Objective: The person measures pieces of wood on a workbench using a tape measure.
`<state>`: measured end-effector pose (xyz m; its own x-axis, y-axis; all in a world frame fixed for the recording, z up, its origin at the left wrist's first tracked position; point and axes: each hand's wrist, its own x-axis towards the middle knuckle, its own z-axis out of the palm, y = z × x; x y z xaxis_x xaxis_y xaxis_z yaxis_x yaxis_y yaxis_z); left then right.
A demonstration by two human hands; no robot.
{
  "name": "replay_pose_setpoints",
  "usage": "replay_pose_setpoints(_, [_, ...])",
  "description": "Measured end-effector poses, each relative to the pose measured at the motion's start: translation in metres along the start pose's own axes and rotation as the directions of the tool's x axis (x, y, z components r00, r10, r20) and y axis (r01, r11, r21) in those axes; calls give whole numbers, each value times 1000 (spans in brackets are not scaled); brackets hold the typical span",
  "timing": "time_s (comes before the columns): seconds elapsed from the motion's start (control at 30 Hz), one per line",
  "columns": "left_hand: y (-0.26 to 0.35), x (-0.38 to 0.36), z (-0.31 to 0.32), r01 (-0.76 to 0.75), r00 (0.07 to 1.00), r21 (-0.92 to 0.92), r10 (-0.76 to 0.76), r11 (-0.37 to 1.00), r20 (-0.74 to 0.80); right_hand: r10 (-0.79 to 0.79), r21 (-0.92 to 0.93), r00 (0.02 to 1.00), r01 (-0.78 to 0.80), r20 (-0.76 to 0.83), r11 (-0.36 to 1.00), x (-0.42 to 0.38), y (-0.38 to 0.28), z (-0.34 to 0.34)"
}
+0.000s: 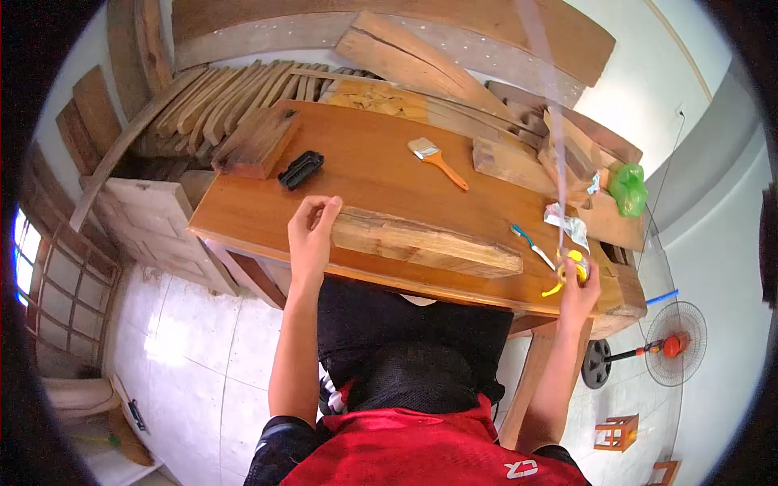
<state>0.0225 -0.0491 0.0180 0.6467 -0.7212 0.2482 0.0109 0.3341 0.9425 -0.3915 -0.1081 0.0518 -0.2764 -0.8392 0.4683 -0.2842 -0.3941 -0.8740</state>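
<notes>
A thick wooden board (421, 241) with a rough, split face lies along the near edge of the table. At its left end is my left hand (312, 235), its thumb and fingers closed on the wood. Past the board's right end, my right hand (579, 292) grips a yellow tape measure (577, 263) over the table's right side. Just left of that hand rests a toothbrush (533, 245) with a blue-and-white handle. A crumpled plastic wrapper (567, 227) lies behind it. Farther back are a paintbrush (439, 164) with an orange handle and a black plastic object (301, 170).
The brown wooden table (381, 178) carries a wood block (258, 142) at its back left and more blocks (510, 166) at the right, near a green plastic bag (628, 190). Curved wood pieces (235, 101) are stacked behind. A fan (675, 344) stands on the right.
</notes>
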Motion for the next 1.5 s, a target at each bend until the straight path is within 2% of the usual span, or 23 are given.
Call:
replay_pose_setpoints(0.03, [0, 1, 0, 19, 1000, -13, -19, 1000, 12, 92, 80, 996, -93, 5, 993, -2, -5, -3])
replay_pose_setpoints(0.2, [-3, 8, -2, -2, 993, -13, 4, 1000, 122, 224, 109, 971, -232, 82, 967, -24, -14, 0])
replay_pose_setpoints(0.27, [7, 9, -3, 18, 981, 4, -18, 1000, 195, 279, 201, 943, -313, 181, 928, -37, -21, 5])
replay_pose_setpoints(0.37, [9, 9, -5, 71, 947, -82, -41, 994, 317, 319, 287, 897, -406, 305, 867, -49, -20, 5])
replay_pose_setpoints(0.47, [11, 0, -6, -45, 915, -4, 42, 999, 401, 303, 294, 882, -416, 362, 861, -61, -22, 11])
replay_pose_setpoints(0.57, [11, -14, 0, -211, 880, 42, 171, 977, 444, 361, 287, 854, -477, 376, 831, -69, -25, 12])
replay_pose_setpoints(0.67, [8, -15, -1, -156, 915, 84, 112, 984, 387, 310, 214, 871, -410, 381, 887, -73, -13, 10])
replay_pose_setpoints(0.77, [-13, -27, 0, -199, 946, 152, 150, 968, 286, 347, 241, 866, -445, 359, 862, -75, -26, 8])
replay_pose_setpoints(0.8, [-15, -32, 3, -262, 945, 195, 210, 945, 251, 354, 228, 866, -446, 353, 865, -77, -28, 7])
replay_pose_setpoints(0.9, [-9, -55, 10, -227, 962, 253, 176, 941, 208, 266, 199, 873, -370, 408, 907, -86, -34, 8])
replay_pose_setpoints(0.93, [-13, -59, 16, -203, 972, 199, 173, 959, 158, 228, 195, 881, -331, 415, 923, -91, -29, 9])
replay_pose_setpoints(0.97, [-18, -64, 23, -221, 972, 222, 197, 950, 125, 231, 178, 866, -337, 443, 925, -96, -31, 10])
replay_pose_setpoints(1.03, [-25, -77, 38, -249, 968, 275, 240, 929, 66, 143, 62, 876, -193, 461, 979, -107, -28, 14])
replay_pose_setpoints(1.07, [-22, -83, 49, -253, 967, 291, 253, 923, 37, -54, 20, 880, 51, 472, 999, -107, -42, 21])
replay_pose_setpoints(1.1, [-36, -85, 59, -276, 958, 304, 286, 912, 12, 49, 35, 869, -76, 493, 996, -114, -47, 27])
replay_pose_setpoints(1.17, [-33, -93, 77, -327, 933, 369, 359, 870, -21, -58, -6, 850, 72, 524, 997, -114, -72, 40])
replay_pose_setpoints(1.2, [-27, -97, 85, -303, 944, 428, 331, 851, 10, -73, 17, 844, 76, 531, 997, -113, -78, 46])
replay_pose_setpoints(1.23, [-23, -101, 88, -302, 952, 518, 286, 800, 112, -88, 33, 845, 83, 527, 996, -112, -79, 51])
replay_pose_setpoints(1.3, [-22, -101, 95, -510, 860, 444, 452, 737, 237, -112, 61, 846, 94, 521, 994, -110, -79, 59])
replay_pose_setpoints(1.4, [-20, -101, 90, -515, 853, 398, 408, 759, 325, -185, 75, 838, 170, 513, 983, -108, -84, 63])
replay_pose_setpoints(1.5, [-11, -100, 68, -438, 844, 221, 313, 872, 436, -218, 45, 824, 229, 522, 972, -110, -88, 61])
